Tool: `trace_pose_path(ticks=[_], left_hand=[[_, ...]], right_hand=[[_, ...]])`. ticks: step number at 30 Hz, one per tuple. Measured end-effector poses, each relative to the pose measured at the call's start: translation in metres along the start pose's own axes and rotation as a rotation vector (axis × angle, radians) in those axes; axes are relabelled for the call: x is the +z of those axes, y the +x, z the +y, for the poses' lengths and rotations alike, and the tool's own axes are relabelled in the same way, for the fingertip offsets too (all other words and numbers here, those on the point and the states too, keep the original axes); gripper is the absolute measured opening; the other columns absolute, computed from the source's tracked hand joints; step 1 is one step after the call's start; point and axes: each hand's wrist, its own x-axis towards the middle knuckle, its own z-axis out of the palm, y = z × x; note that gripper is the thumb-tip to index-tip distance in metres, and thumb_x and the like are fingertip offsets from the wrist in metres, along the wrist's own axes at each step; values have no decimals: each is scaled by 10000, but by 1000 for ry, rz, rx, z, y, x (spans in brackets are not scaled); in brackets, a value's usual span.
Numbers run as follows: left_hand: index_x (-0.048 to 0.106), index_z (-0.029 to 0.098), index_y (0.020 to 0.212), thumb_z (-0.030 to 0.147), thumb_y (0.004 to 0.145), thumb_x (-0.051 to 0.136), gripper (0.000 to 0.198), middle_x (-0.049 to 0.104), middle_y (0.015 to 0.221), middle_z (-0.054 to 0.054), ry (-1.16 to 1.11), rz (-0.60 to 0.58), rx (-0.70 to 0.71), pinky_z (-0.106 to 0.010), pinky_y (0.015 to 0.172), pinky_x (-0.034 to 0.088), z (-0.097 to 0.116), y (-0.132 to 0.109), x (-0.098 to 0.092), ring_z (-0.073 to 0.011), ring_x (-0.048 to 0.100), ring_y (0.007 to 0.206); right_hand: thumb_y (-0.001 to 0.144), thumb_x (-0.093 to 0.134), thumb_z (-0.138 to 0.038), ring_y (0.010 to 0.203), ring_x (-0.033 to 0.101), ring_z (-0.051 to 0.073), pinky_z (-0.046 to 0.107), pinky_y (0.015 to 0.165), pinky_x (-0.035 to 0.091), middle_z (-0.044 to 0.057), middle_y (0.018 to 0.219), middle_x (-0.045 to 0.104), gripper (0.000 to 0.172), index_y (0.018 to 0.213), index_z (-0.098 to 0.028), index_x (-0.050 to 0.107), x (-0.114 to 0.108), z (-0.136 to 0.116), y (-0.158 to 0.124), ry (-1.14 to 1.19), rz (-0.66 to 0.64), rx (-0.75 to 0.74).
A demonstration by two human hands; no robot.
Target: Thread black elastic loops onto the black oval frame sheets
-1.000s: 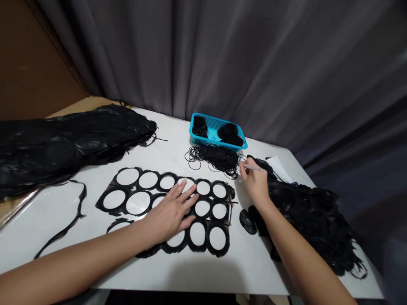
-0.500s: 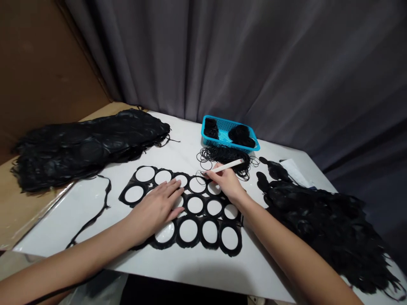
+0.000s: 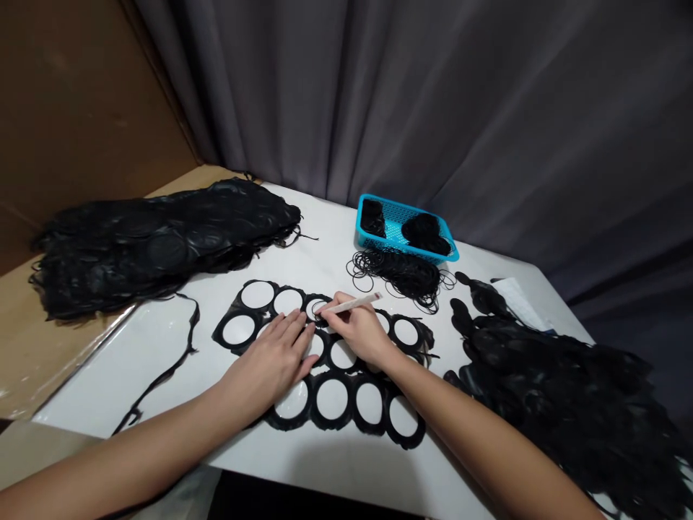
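Observation:
A black rubbery sheet with rows of round holes lies flat on the white table. My left hand rests on it, palm down with fingers stretched out. Right beside it, my right hand pinches a slim white pen-like tool. The tool's tip is at the rim of a hole in the far row; whether it touches the rubber cannot be made out. Behind my right hand lies a heap of thin black rings.
A blue basket with black bundles stands at the back. Piles of black sheets lie at the left and right. A thin black strip lies left of my hand. White paper is near the right pile. A grey curtain hangs behind.
My right hand has moved left with the pen-like tool, from beside the ring heap to a hole near my left fingers. A thin ring seen at its tip earlier now shows around that hole. The view shifted slightly.

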Motion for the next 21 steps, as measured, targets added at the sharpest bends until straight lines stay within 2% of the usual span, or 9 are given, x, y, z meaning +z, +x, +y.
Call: trace_pose_path(ticks=[3, 5, 9, 15, 17, 20, 21], left_hand=[[633, 41, 1276, 347, 1036, 458, 427, 622, 1337, -239, 35, -28, 1, -508, 1102, 442, 2, 0, -1, -369, 560, 1305], [634, 34, 1273, 337, 1031, 467, 423, 620, 1339, -244, 56, -38, 3, -506, 1099, 447, 3, 1, -2, -371, 562, 1303], [632, 30, 1270, 330, 1029, 452, 425, 624, 1333, -246, 83, -37, 7, -507, 1094, 454, 4, 1, -1, -371, 569, 1294], [636, 8, 1243, 291, 1013, 470, 400, 633, 1298, -266, 61, -29, 9, -528, 1053, 481, 5, 3, -4, -392, 593, 1252], [639, 21, 1237, 284, 1009, 475, 385, 638, 1291, -257, 46, -19, 4, -527, 1046, 482, 5, 4, -6, -387, 597, 1246], [646, 33, 1225, 279, 1001, 490, 367, 650, 1271, -241, 60, -14, 7, -515, 1038, 488, 5, 5, -6, -378, 604, 1231], [647, 30, 1220, 274, 996, 499, 363, 653, 1262, -240, 69, -11, 12, -511, 1033, 491, 5, 6, -6, -378, 608, 1224]], right_hand=[[958, 536, -318, 835, 639, 172, 271, 769, 463, 8, 910, 716, 168, 869, -228, 647, 1, -2, 3, 38, 163, -3], [964, 530, -315, 889, 644, 185, 289, 822, 460, 18, 942, 723, 170, 868, -229, 641, 1, -1, 4, -6, 213, -4], [959, 539, -278, 855, 638, 189, 302, 805, 467, 14, 888, 708, 144, 870, -235, 644, 4, 5, 0, -106, 57, -49], [951, 551, -266, 874, 647, 190, 298, 802, 468, 11, 903, 722, 130, 880, -235, 654, 3, 3, -3, -81, 5, -66], [958, 541, -282, 837, 643, 186, 294, 780, 462, 10, 887, 724, 152, 873, -230, 656, -4, -1, 3, -88, 113, -52], [953, 536, -275, 840, 629, 196, 301, 770, 445, 20, 906, 726, 158, 867, -221, 656, -19, -4, 17, -175, 352, -78], [948, 538, -263, 851, 626, 201, 304, 772, 439, 22, 912, 726, 149, 866, -220, 654, -22, -5, 20, -210, 379, -99]])
